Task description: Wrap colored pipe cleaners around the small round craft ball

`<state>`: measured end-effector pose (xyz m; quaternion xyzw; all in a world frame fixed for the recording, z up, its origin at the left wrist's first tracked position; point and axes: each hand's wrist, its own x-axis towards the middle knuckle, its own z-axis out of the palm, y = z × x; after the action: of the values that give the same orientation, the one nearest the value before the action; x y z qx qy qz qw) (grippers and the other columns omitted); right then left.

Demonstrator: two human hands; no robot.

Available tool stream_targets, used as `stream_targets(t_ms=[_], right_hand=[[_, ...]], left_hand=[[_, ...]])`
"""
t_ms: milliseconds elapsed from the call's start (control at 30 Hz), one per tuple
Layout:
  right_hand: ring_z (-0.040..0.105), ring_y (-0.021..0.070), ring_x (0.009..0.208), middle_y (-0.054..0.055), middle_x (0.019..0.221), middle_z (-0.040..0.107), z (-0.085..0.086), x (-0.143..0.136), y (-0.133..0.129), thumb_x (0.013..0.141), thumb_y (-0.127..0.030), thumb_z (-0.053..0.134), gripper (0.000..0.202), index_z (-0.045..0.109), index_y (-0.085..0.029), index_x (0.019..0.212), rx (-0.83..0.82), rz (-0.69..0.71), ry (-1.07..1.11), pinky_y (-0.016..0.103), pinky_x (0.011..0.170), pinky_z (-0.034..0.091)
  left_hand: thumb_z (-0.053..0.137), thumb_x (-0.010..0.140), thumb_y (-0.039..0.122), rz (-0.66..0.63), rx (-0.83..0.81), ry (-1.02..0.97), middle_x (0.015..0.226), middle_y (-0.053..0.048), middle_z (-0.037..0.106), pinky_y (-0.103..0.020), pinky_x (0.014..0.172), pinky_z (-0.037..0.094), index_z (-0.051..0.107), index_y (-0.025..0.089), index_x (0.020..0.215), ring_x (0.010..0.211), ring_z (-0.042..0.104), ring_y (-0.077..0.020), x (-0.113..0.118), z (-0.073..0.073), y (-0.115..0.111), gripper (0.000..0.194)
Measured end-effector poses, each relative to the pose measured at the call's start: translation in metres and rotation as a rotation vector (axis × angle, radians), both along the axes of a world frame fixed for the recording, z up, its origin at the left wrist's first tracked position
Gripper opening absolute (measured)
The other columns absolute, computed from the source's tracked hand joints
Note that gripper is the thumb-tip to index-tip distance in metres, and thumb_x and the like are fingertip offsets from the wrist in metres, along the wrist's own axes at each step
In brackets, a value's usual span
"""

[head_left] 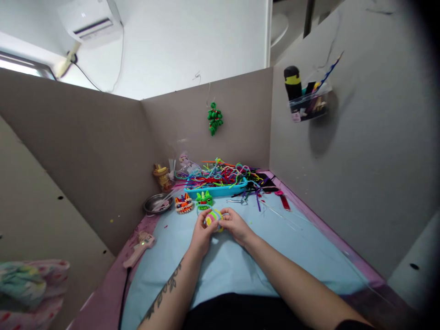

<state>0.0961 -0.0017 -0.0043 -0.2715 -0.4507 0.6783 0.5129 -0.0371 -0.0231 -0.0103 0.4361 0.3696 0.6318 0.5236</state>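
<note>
Between my two hands, just above the blue cloth, is a small rounded piece of coiled pipe cleaners (pixel 212 218) in yellow, pink and green. My left hand (pixel 202 228) grips its left side, thumb on the near face. At its right edge, the fingers of my right hand (pixel 235 224) pinch a strand, with a light blue pipe cleaner (pixel 202 207) looping out behind. Just beyond my hands sit an orange animal-head figure (pixel 184 204) and a green one (pixel 205 200). Scissors (pixel 240 200) lie to the right of them.
A blue tray (pixel 216 190) heaped with colourful pipe cleaners stands at the back. A metal bowl (pixel 157 204) and a pink glue gun (pixel 140 250) with a black cord are on the left. Grey panels (pixel 213 91) enclose the table; a clear holder (pixel 309 106) hangs on the right one.
</note>
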Motion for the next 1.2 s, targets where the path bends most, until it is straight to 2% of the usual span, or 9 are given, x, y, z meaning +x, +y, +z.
stream_targets(t_ms=[367,633,1200], right_hand=[[0.06,0.0136,0.059,-0.007,0.063,0.062,0.0023,-0.0007,-0.0044,0.055,-0.021,0.077,0.05,0.043,-0.023,0.092,0.086,0.007,-0.033,0.025,0.062,0.043],[0.058,0.0127,0.056,-0.008,0.061,0.06,-0.0028,-0.0016,-0.0015,0.057,-0.021,0.073,0.047,0.041,-0.023,0.091,0.098,-0.027,-0.065,0.025,0.059,0.041],[0.05,0.0103,0.049,-0.011,0.055,0.053,-0.0048,-0.0005,0.0,0.055,-0.019,0.07,0.044,0.04,-0.023,0.087,0.088,-0.103,-0.132,0.023,0.054,0.038]], left_hand=[[0.079,0.061,0.029,-0.008,0.001,-0.006,0.09,-0.003,0.064,-0.024,0.07,0.046,0.054,0.018,0.109,0.077,0.06,-0.0143,-0.003,0.001,0.0007,0.056],[0.076,0.066,0.034,-0.017,0.024,0.003,0.094,-0.003,0.064,-0.025,0.073,0.045,0.057,0.019,0.106,0.081,0.06,-0.0152,-0.0004,0.0026,-0.002,0.047],[0.076,0.065,0.035,-0.034,0.042,0.028,0.096,-0.004,0.063,-0.026,0.075,0.045,0.06,0.019,0.106,0.085,0.059,-0.0172,0.0,0.0059,-0.0062,0.047]])
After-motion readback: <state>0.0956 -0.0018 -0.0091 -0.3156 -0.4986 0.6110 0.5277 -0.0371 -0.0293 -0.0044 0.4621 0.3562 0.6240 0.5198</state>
